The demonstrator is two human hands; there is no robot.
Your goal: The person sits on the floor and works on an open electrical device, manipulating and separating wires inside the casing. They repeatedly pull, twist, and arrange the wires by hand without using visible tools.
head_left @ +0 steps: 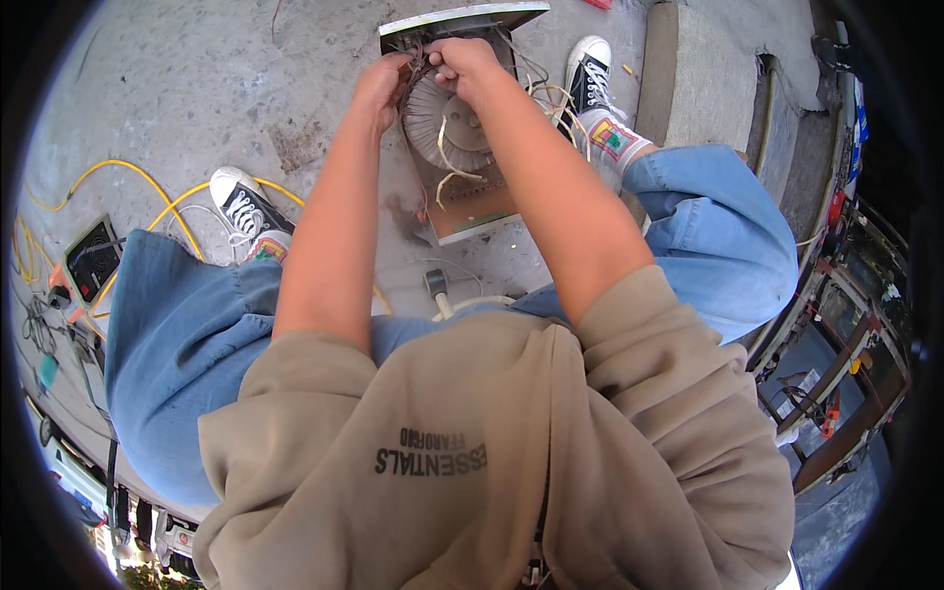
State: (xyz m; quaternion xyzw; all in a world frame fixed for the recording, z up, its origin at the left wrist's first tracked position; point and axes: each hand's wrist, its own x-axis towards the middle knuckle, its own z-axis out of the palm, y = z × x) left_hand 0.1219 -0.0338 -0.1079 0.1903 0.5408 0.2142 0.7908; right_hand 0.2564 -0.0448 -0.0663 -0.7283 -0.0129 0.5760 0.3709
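On the ground between my feet lies an opened electrical unit with a large round wire-wound coil [426, 116], a reddish-brown base plate [474, 208] and a pale-edged panel [462, 14] at its far end. My left hand [385, 83] is at the coil's far left edge, its fingers closed on a bunch of thin dark wires [417, 61]. Beside it, my right hand [466, 65] is curled with fingers pinched at the same wires. Its exact grip is partly hidden by the hand. Loose cream-coloured leads [444, 147] hang across the coil and base.
A yellow cable [147, 175] curves over the concrete on the left, near an orange-and-black box [90, 258]. A black plug [436, 283] lies close to me. To the right are a concrete step [678, 84] and a metal-framed rack [836, 383] holding tools.
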